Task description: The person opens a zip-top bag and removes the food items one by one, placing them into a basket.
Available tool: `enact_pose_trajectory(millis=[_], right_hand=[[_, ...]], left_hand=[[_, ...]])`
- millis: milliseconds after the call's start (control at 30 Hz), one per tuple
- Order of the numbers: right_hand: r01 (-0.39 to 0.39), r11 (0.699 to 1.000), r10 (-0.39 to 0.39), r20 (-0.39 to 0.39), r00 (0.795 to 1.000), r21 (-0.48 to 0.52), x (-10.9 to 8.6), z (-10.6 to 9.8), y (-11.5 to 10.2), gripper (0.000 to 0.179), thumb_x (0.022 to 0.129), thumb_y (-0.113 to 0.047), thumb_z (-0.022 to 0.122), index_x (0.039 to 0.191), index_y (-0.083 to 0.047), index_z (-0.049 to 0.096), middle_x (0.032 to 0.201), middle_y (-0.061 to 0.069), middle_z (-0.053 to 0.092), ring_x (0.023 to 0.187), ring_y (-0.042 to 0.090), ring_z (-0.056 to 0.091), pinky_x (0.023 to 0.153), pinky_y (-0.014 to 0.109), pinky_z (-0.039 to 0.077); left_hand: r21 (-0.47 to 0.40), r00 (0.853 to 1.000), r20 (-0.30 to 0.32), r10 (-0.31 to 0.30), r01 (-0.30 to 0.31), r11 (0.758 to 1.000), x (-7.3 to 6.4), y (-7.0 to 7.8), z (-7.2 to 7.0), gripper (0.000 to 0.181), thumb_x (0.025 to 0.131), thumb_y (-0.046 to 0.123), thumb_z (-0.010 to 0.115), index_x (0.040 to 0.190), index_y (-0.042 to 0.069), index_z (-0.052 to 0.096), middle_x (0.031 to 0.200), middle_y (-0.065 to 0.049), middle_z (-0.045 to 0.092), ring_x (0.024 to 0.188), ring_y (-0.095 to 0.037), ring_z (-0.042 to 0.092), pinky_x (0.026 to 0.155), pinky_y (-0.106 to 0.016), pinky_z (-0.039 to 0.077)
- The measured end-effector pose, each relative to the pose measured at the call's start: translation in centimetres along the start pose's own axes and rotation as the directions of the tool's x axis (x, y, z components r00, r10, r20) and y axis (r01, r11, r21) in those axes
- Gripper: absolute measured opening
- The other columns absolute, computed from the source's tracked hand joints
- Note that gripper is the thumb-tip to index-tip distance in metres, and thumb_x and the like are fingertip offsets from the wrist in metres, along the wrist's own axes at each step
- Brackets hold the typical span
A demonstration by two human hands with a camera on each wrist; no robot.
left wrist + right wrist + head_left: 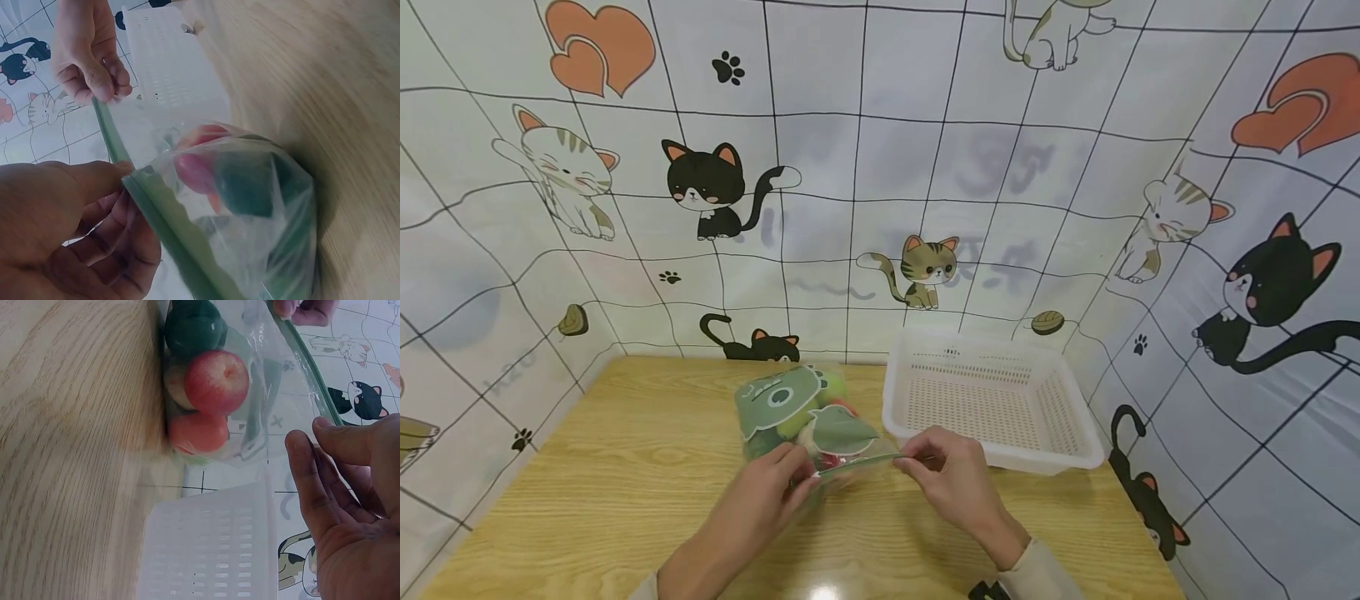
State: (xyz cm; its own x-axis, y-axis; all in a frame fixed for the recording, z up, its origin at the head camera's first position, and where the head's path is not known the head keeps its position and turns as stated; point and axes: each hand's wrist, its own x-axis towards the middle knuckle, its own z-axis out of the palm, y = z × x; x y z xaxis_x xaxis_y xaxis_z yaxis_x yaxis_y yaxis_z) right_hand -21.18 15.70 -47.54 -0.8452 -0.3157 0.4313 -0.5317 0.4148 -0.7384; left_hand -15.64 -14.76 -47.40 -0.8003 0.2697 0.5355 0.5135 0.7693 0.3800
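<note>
A clear zip-top bag (780,398) with a green cartoon print lies on the table, its green zip strip (172,240) facing the person. My left hand (772,485) pinches the strip between thumb and fingers near its left part. At the strip's other end, the thumb and fingertips of my right hand (953,482) pinch the corner. Through the plastic show a red apple (215,382), an orange-red round piece (199,432) and a dark green piece (194,328). Printed patches hide part of the contents in the head view.
Right of the bag stands a white perforated plastic basket (981,408), close behind my right hand. Both rest on a wood-grain table (647,442). A cat-patterned cloth (820,200) rises behind the table and along both sides.
</note>
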Motion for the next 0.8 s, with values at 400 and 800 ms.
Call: enact_pose_trajectory(millis=[400,800], right_hand=[[-0.083,0.996,0.084,-0.051,0.995,0.014,0.0,-0.1,0.3,0.026,0.094,0.003,0.093,0.097,-0.019,0.079,0.102,-0.003,0.086,0.09,0.005,0.085,0.075,0.024,0.07],[-0.115,0.992,0.119,-0.078,0.99,0.05,-0.1,-0.1,0.9,0.027,0.094,0.007,0.091,0.095,-0.016,0.078,0.104,0.0,0.086,0.094,0.009,0.086,0.078,0.024,0.07]], left_hand=[[0.012,0.977,0.106,-0.185,0.185,0.983,-2.1,-0.6,-2.5,0.028,0.098,0.011,0.093,0.095,0.026,0.07,0.087,0.015,0.064,0.075,0.008,0.051,0.065,-0.018,0.052],[0.038,0.983,0.088,-0.16,0.157,0.987,-4.1,-3.1,-4.7,0.037,0.094,0.005,0.094,0.087,0.028,0.066,0.083,0.02,0.06,0.074,0.012,0.051,0.064,-0.018,0.051]])
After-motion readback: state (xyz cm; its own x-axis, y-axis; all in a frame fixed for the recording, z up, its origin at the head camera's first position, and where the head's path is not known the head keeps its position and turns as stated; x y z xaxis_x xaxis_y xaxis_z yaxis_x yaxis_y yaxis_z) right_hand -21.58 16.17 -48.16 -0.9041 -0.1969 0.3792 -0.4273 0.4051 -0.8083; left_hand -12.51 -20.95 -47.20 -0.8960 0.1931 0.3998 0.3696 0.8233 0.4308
